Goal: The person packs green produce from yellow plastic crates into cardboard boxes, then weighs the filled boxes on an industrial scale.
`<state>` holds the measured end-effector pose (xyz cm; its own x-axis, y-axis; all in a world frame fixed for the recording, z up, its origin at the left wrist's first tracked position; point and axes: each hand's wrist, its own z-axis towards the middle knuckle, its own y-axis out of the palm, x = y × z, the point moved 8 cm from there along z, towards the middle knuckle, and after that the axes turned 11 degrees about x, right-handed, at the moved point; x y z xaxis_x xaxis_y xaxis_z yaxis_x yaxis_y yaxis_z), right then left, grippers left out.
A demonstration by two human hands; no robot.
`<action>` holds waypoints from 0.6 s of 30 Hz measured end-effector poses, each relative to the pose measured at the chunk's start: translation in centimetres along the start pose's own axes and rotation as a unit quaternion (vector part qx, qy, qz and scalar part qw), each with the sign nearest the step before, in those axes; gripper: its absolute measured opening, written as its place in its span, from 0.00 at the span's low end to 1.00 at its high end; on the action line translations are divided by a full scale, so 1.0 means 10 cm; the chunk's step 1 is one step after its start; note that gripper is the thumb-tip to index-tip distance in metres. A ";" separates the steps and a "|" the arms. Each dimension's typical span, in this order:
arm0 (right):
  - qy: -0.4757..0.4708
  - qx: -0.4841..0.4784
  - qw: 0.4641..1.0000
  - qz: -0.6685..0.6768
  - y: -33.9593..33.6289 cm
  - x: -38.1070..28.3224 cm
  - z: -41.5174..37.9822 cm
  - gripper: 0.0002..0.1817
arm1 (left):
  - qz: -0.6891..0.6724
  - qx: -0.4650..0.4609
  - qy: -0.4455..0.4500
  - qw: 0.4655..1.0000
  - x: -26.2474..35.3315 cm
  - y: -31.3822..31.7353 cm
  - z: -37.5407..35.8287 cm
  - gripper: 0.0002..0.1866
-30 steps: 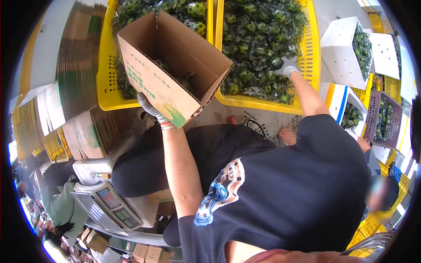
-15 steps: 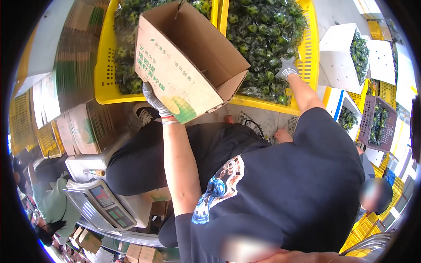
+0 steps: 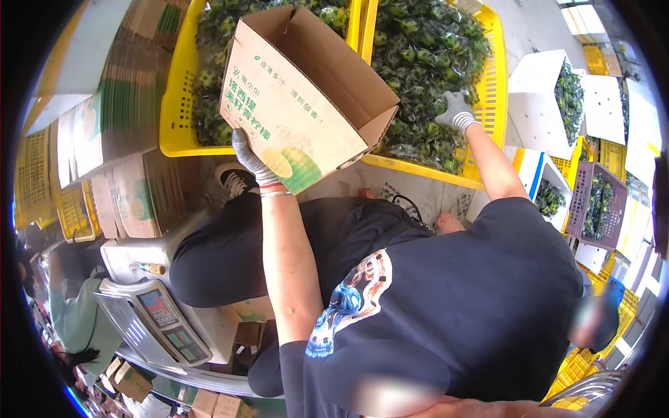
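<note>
In the head view, my left hand [image 3: 252,159], in a grey glove, grips the lower corner of an open cardboard box [image 3: 289,115] with green print. The box is tilted, its open mouth facing up and to the right; part of its inside is hidden. My right hand [image 3: 458,113], also gloved, rests on the plastic-wrapped green limes [image 3: 418,70] near the right side of a yellow crate [image 3: 493,83]. Its fingers are apart and slightly bent, touching the wrapped fruit.
A second yellow crate [image 3: 174,104] of wrapped limes stands left, partly behind the box. Flattened cartons [image 3: 129,104] are stacked farther left. A scale [image 3: 164,320] sits at lower left. White foam boxes [image 3: 536,97] and a purple crate [image 3: 582,202] stand right. Other people [image 3: 83,306] are nearby.
The box has shifted slightly right and turned a little, showing more of its printed side. My right hand has stayed over the limes, with its fingers less widely spread.
</note>
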<state>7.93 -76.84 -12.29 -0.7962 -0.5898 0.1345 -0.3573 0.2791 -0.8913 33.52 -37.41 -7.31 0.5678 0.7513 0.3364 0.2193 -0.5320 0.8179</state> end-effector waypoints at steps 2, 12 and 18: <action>-0.039 0.035 0.996 0.075 0.22 -0.11 0.19 0.48 | 0.009 0.007 0.009 1.000 0.01 0.00 -0.02 0.38; -0.045 0.017 0.781 0.623 0.04 -0.52 0.33 0.23 | -0.009 0.014 0.032 0.999 0.09 -0.05 0.01 0.36; -0.310 -0.102 0.550 0.769 -1.97 -1.68 -1.29 0.19 | -0.007 -0.072 -0.043 0.996 -0.18 0.19 -0.02 0.36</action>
<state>21.99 -62.66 8.59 0.0629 0.3344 -0.9403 0.4075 0.8515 0.3301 32.69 -39.70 -6.28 0.6326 0.7187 0.2886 0.1150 -0.4557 0.8827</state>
